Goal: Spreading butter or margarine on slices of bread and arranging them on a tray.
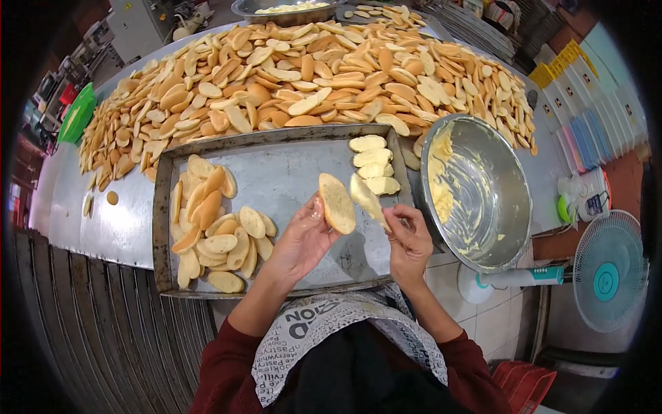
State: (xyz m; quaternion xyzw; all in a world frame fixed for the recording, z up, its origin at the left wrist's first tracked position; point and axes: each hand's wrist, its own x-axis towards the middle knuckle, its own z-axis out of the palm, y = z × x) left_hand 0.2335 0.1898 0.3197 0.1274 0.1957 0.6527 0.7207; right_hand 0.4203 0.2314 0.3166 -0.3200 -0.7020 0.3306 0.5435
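My left hand (pixel 305 243) holds up an oval bread slice (pixel 337 203) over a shallow metal tray (pixel 289 165), its cut face showing. Just right of it, my right hand (pixel 411 240) grips the lower end of a spreader (pixel 368 199) coated in pale yellow cream; the tool's exact kind is hidden by the cream. Slice and spreader are close but appear apart. Several cream-covered slices (pixel 373 171) lie in a column at the tray's upper right. Plain bread slices (pixel 222 243) are heaped at the tray's left. A steel bowl (pixel 486 191), smeared with cream, stands at the right.
A large pile of bread slices (pixel 310 77) covers much of the metal table (pixel 124 227) beyond the tray. Another metal bowl (pixel 284 15) stands at the far edge. A green basin (pixel 77 114) is at the left; plastic bins (pixel 595 124) and a fan (pixel 606 279) are at the right.
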